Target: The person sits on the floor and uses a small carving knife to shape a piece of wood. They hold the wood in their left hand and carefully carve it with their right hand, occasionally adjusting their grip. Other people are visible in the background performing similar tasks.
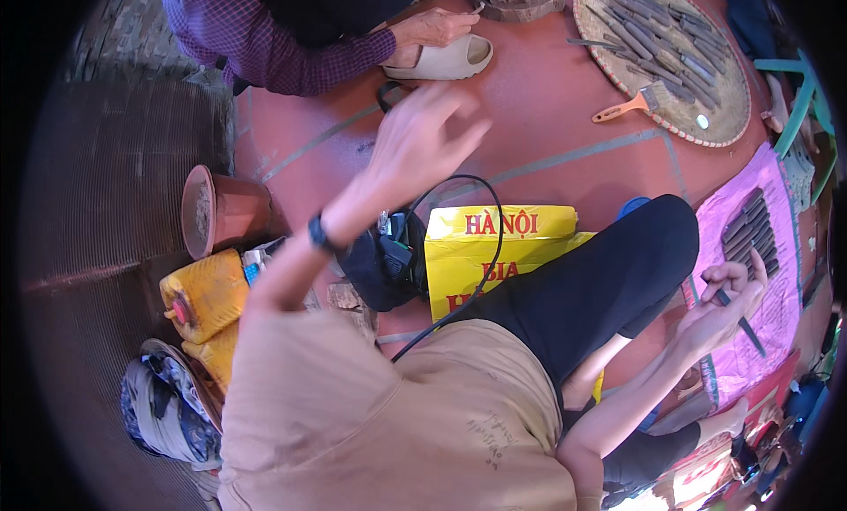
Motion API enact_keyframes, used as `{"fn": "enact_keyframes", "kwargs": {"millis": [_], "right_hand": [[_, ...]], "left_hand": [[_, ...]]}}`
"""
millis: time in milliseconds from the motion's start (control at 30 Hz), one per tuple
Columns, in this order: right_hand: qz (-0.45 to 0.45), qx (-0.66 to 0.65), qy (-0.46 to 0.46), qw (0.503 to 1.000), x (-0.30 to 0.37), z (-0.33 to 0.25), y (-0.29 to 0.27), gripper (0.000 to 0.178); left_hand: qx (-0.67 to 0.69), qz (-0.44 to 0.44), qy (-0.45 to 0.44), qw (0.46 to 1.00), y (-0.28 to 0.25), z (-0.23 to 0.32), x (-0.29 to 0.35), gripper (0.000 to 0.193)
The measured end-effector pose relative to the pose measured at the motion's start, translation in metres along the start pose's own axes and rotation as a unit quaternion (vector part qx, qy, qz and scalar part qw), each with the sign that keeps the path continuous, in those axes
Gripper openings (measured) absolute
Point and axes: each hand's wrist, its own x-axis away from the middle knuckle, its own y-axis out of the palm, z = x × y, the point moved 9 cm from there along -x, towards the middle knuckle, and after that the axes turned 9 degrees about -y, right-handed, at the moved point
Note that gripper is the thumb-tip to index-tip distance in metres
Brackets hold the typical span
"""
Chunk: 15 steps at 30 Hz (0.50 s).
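Note:
My left hand (428,140), slightly blurred, is raised over the red tiled floor with its fingers apart and nothing seen in it. A dark band circles that wrist. On the right side, my right hand (725,310) is closed around a slim dark carving tool (752,334), which points down and to the right. Below that hand lies a pink sheet (737,379), bearing a row of similar dark slim tools (750,233). At the upper right, a round woven tray (737,114) holds many more long dark tools (648,34) and a brush with an orange handle (622,109).
Near my legs is a yellow cardboard piece (441,264), with a black cable (498,237) looping over it. A brown pot (201,211) and yellow jug (207,290) stand at the left. Another person's hand (432,27) is at the top. A green plastic stool (798,96) is far right.

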Motion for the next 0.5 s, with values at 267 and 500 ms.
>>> {"fn": "enact_keyframes", "kwargs": {"millis": [267,500], "right_hand": [[-0.116,-0.051,0.034,0.991,0.010,0.018,0.065,0.043],[-0.304,-0.070,0.077,0.947,0.066,-0.005,0.181,0.038]], "left_hand": [[-0.311,-0.163,-0.221,0.910,0.041,-0.079,0.197,0.074],[-0.355,-0.210,-0.276,0.868,0.057,-0.115,0.239,0.090]]}}
